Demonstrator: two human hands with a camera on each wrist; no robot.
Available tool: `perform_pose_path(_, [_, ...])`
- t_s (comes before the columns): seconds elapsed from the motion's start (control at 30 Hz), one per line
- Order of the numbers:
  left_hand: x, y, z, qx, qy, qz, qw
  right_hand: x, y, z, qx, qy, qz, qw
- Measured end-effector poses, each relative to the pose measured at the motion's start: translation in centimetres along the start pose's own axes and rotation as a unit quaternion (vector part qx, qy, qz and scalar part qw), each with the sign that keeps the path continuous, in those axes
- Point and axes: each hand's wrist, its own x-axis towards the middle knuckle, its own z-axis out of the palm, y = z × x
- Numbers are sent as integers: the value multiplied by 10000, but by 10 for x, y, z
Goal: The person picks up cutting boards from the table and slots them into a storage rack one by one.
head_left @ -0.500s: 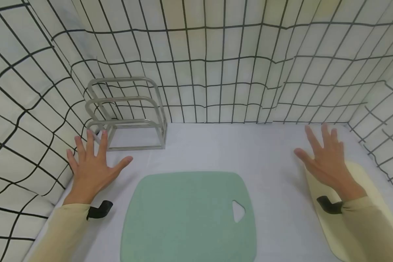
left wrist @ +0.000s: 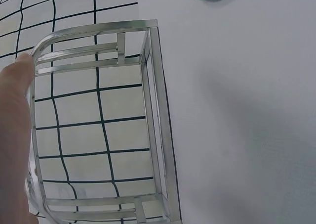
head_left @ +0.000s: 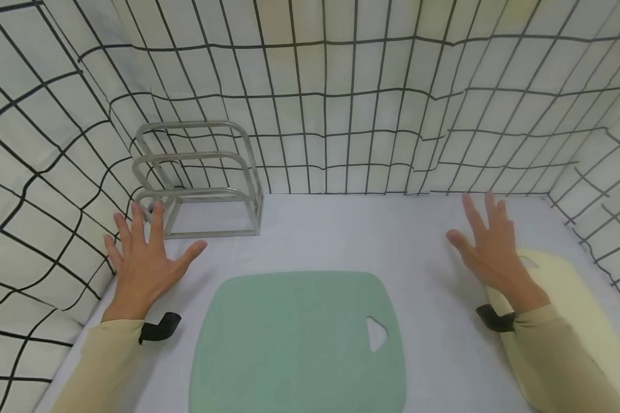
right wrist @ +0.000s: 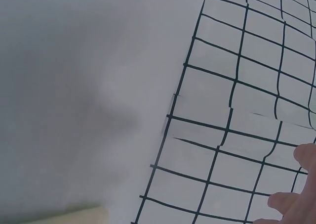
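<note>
Item: one metal rack (head_left: 196, 155), three-hooped, standing at 11 o'clock from the green board, close to the gridded cloth (head_left: 336, 115). Item: one green board (head_left: 294, 344), flat on the surface (head_left: 315, 229), handle slot toward its 3 o'clock edge. Item: one pale yellow board (head_left: 573, 310), flat at 3 o'clock, partly hidden by the right sleeve (head_left: 563, 355). Left hand (head_left: 142, 267), at 10 o'clock: fingers spread, holding nothing, tips overlapping the rack's 7 o'clock corner to my eye; contact, cannot tell. Right hand (head_left: 496, 261), at 2 o'clock: fingers likewise spread, nothing held, by the yellow board's far end. Hazards, as I judge them: rack, probably light, liable to skid or tip toward the cloth if the left fingers knock a hoop on moving; left black wrist mount (head_left: 161, 327), apt to snag a rail should that arm reach toward 12 o'clock. Green board, thin and flat: fingers may find little edge to get under, and a push would likely slide it instead of lifting it. Yellow board: liable to swing askew if the right sleeve or right black wrist mount (head_left: 496, 319) drags low across it.
</note>
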Motion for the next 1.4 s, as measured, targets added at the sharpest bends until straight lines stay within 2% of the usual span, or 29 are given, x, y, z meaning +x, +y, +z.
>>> perform_pose_path(0.3, [3, -2, 2, -253, 99, -203, 9994, 5, -21, 19, 667, 260, -117, 9974])
perform_pose_path(0.6, [7, -7, 5, -456, 167, -408, 9980, 10, -44, 32, 843, 150, -116, 9963])
perform_pose_path(0.77, [12, -4, 6, -721, 273, -364, 9964, 13, -54, 38, 960, 169, -175, 9951])
perform_pose_path(0.97, [16, -2, 4, -801, 311, -450, 9953, 18, -65, 45, 1097, 191, -323, 9933])
perform_pose_path(1.27, [21, -8, 6, -1227, 693, -668, 9878, 21, -81, 50, 1116, 24, -368, 9931])
perform_pose_path(1.4, [23, -11, 7, -1324, 726, -704, 9860, 24, -85, 53, 1193, 66, -476, 9917])
